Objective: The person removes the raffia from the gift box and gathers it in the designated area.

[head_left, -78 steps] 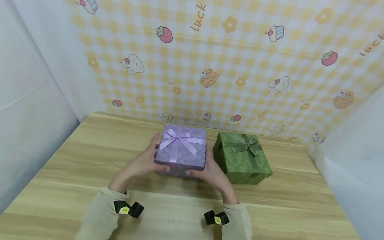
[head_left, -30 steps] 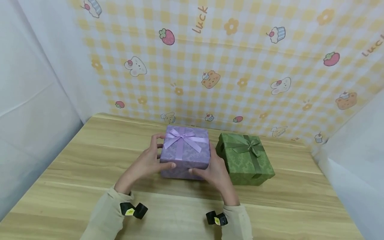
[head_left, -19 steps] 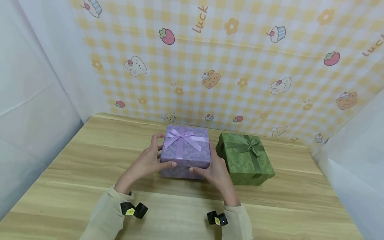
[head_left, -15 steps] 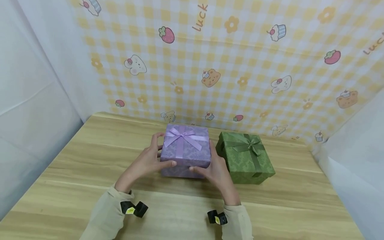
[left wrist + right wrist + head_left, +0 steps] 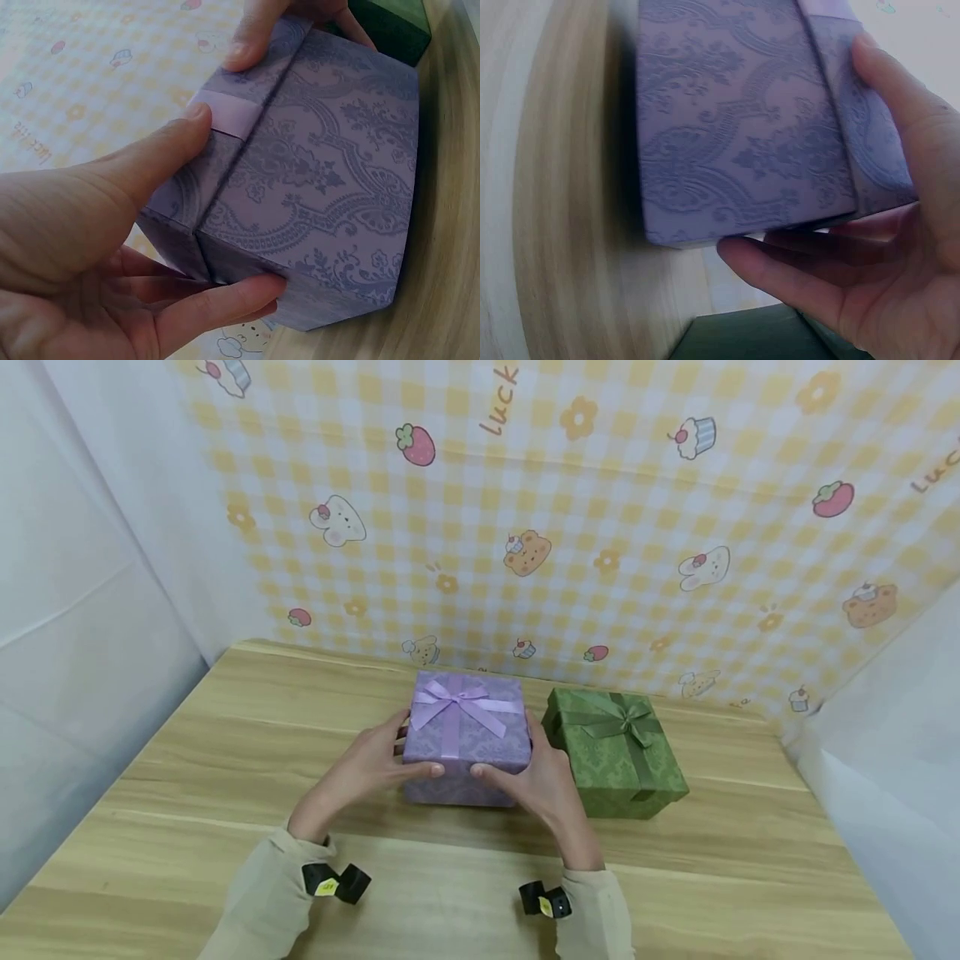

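Flanking the purple box (image 5: 465,745), left hand (image 5: 367,768) and right hand (image 5: 546,782) hold its lid (image 5: 469,720).

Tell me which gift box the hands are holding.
The purple box with the lilac bow: the left hand and right hand grip it from either side. The green box, to its right, is held by neither.

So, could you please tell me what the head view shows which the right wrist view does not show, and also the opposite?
Only the head view: the left hand, the bow on top of the purple box, and the sleeves.
Only the right wrist view: the lower fingers of the right hand, along the box's right side, and a close look at the scroll pattern on its front wall.
Both: the purple box, the right hand, the green box and the wooden table.
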A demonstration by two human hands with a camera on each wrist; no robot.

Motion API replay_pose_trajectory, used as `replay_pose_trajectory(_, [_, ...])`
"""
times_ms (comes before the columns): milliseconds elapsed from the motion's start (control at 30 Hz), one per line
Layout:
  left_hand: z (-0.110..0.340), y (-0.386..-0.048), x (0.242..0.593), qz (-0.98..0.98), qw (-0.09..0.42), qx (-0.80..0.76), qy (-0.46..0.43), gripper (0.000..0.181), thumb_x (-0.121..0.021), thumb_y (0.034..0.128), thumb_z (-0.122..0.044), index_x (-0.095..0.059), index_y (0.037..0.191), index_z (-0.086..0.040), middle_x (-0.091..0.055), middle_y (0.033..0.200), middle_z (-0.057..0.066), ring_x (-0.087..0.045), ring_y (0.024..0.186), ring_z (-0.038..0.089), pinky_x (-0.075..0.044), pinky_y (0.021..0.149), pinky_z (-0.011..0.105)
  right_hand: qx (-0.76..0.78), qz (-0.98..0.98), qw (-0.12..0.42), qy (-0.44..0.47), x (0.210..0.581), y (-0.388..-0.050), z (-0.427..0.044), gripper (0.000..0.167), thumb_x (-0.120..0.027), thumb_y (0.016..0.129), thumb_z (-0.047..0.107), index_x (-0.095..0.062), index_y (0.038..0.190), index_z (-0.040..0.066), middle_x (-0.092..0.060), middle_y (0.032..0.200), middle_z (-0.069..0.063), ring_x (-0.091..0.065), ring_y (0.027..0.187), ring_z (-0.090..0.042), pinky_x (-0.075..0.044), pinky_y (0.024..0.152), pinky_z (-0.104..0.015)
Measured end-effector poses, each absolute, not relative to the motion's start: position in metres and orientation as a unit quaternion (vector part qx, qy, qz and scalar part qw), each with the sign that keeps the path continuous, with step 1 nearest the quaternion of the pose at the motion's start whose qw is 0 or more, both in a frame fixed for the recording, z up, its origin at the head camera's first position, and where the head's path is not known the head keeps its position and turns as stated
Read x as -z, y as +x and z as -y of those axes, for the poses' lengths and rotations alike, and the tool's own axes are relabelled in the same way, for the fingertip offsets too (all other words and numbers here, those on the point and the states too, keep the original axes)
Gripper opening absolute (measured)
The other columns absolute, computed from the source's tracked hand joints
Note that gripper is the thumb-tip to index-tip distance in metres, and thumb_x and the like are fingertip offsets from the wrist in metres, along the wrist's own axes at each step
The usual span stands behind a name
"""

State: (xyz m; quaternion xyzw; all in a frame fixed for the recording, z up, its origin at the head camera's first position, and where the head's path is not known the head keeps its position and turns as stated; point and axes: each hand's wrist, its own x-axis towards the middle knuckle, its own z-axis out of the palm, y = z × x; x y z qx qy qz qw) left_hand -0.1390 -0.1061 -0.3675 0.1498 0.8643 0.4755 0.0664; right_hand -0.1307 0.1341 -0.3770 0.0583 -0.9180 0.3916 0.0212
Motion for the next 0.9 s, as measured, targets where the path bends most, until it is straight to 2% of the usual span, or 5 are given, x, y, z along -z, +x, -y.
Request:
replay_pose_trajectory(167, [0.1046,-0.1373,0.3702,-0.862,0.074,-0.476,0.155,0.092,-0.078,0.0741,-0.038,-0.031,0.141,0.006,-0.049,0.131,0.023,-0.049,0.117,0.036,-0.044,0.091,0.044,-0.411,0.911,-0.01,0.041,0.3777,-0.1293,-0.1339,0.102,-0.071,0.065,0.065,-0.035,0.142,0.01,-0.055,0.125,-0.012,-0.053,0.112,-0.025,-0.044,0.089,-0.044])
replay_pose_trajectory(333, [0.1051,-0.1362,0.3706,-0.859,0.088,-0.479,0.158,0.093,-0.077,0.0753,-0.038,-0.029,0.142,0.006,-0.048,0.131,0.023,-0.05,0.117,0.036,-0.044,0.091,0.044,-0.447,0.894,-0.044,0.018,0.3747,-0.1269,-0.1338,0.09,-0.043,0.086,0.067,-0.026,0.146,0.003,-0.041,0.139,-0.019,-0.042,0.124,-0.031,-0.036,0.098,-0.049])
replay_pose_trajectory(467, [0.1074,-0.1372,0.3681,-0.852,0.103,-0.49,0.152,0.093,-0.076,0.0762,-0.037,-0.027,0.142,0.007,-0.048,0.13,0.024,-0.049,0.116,0.037,-0.044,0.091,0.045,-0.469,0.882,-0.051,-0.007,0.3727,-0.1279,-0.1343,0.081,-0.03,0.094,0.061,-0.023,0.145,-0.002,-0.031,0.145,-0.02,-0.031,0.131,-0.035,-0.027,0.103,-0.052])
replay_pose_trajectory(667, [0.1105,-0.1375,0.3669,-0.862,0.137,-0.471,0.127,0.087,-0.074,0.077,-0.041,-0.036,0.133,0.014,-0.052,0.123,0.028,-0.052,0.111,0.037,-0.045,0.089,0.044,-0.509,0.858,-0.062,-0.021,0.3774,-0.1317,-0.1337,0.073,-0.028,0.098,0.052,-0.032,0.141,-0.007,-0.033,0.143,-0.022,-0.027,0.132,-0.036,-0.024,0.105,-0.05])
replay_pose_trajectory(900, [0.1142,-0.1374,0.3682,-0.857,0.148,-0.477,0.129,0.081,-0.074,0.0771,-0.041,-0.038,0.129,0.01,-0.054,0.119,0.023,-0.055,0.105,0.031,-0.048,0.082,0.04,-0.574,0.815,-0.076,-0.02,0.3795,-0.1327,-0.1305,0.073,-0.037,0.096,0.053,-0.029,0.14,-0.005,-0.031,0.143,-0.023,-0.025,0.133,-0.034,-0.022,0.105,-0.051])
